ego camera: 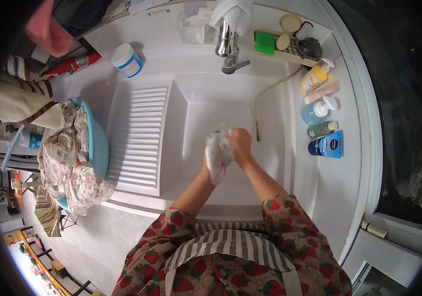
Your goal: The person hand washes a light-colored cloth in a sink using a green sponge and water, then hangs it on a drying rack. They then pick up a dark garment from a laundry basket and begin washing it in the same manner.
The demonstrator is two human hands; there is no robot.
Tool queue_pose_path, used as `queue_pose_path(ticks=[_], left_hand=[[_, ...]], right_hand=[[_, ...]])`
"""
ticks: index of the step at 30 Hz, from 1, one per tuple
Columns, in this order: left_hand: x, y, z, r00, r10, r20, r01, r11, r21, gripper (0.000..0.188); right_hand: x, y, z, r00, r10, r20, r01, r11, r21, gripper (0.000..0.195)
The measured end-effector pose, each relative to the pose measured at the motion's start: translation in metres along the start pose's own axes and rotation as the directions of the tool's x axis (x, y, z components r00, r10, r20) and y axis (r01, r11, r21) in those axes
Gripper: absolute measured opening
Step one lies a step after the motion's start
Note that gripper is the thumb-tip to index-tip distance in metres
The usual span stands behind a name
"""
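Note:
Both hands are together over the basin of a white laundry sink (211, 88). A small whitish cloth (216, 159), wet or soapy in look, is bunched between them. My left hand (206, 165) is mostly hidden behind the cloth, which hangs down past its wrist. My right hand (240, 143) is closed on the cloth's right side, its fingers curled and slightly blurred. Left of the hands lies the sink's ribbed washboard (140, 137). Above the basin, the chrome faucet (227, 44) has a white textured towel (233, 13) draped over it.
A light-blue tub (99, 144) piled with floral fabric (66, 155) stands at left. A white tub (125, 61) sits on the back ledge. On the right are a soap rack (288, 46), a yellow pump bottle (314, 77), a blue pump bottle (312, 113) and a Nivea tube (325, 144).

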State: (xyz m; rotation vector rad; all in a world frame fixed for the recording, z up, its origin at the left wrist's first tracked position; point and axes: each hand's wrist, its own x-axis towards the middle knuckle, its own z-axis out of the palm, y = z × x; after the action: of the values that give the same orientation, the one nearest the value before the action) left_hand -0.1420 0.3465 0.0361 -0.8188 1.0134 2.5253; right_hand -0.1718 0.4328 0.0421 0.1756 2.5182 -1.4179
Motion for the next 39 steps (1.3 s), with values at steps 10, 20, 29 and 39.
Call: queue_pose_path(ticks=[10, 20, 29, 39], left_hand=[[0.026, -0.004, -0.015, 0.987, -0.093, 0.133, 0.115, 0.979, -0.169, 0.031], [0.028, 0.020, 0.002, 0.996, -0.039, 0.083, 0.044, 0.998, -0.053, 0.036], [0.050, 0.019, -0.027, 0.986, -0.024, -0.167, 0.012, 0.997, -0.072, 0.029], [0.074, 0.004, -0.044, 0.999, 0.008, -0.036, -0.014, 0.984, -0.176, 0.027]], right_hand=[[0.016, 0.051, 0.036, 0.895, -0.388, -0.220, 0.305, 0.892, -0.334, 0.026], [0.062, 0.003, -0.017, 0.848, -0.451, -0.277, 0.330, 0.860, -0.388, 0.033], [0.139, -0.036, -0.087, 0.721, -0.537, -0.438, 0.315, 0.817, -0.483, 0.025], [0.136, -0.038, -0.078, 0.705, -0.584, -0.402, 0.293, 0.756, -0.586, 0.028]])
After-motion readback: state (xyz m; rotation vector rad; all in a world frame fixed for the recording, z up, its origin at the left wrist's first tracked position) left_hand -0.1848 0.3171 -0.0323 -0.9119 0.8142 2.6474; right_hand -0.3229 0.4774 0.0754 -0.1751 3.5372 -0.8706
